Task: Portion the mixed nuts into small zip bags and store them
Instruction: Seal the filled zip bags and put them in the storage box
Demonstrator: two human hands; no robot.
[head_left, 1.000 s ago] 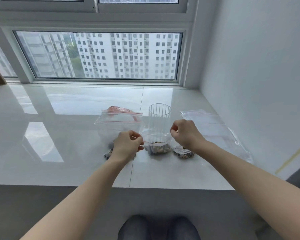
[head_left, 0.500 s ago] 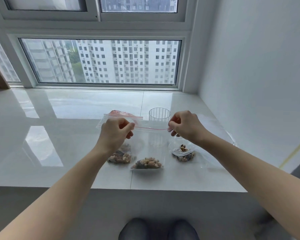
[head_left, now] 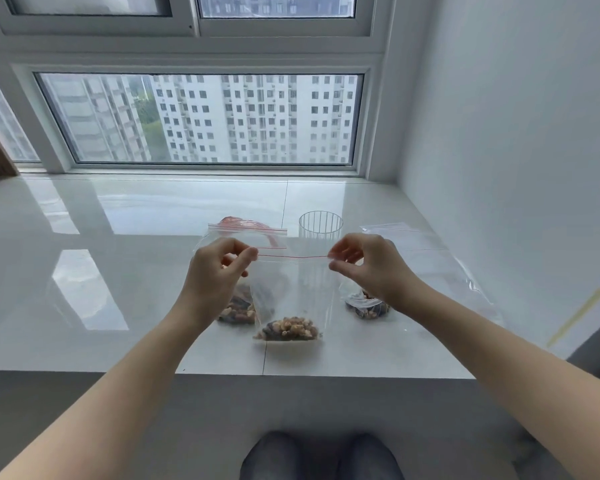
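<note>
A small clear zip bag [head_left: 293, 292] with a red seal line hangs upright over the sill, mixed nuts [head_left: 289, 329] heaped at its bottom. My left hand [head_left: 219, 268] pinches its top left corner and my right hand [head_left: 364, 263] pinches its top right corner, stretching the seal between them. Behind my left hand stands another zip bag [head_left: 246, 233] with nuts [head_left: 238, 310] in it. A third small bag of nuts [head_left: 368, 306] lies behind my right wrist, partly hidden.
A ribbed clear glass cup [head_left: 320, 225] stands behind the held bag. Clear plastic bags [head_left: 430, 258] lie flat at the right near the wall. The glossy white sill [head_left: 118, 271] ends at a front edge close to my knees. A window runs along the back.
Both hands have lifted the bag by its top corners off the sill and pulled the seal taut. My right fingers have loosened into a fingertip pinch. The camera has tilted up.
</note>
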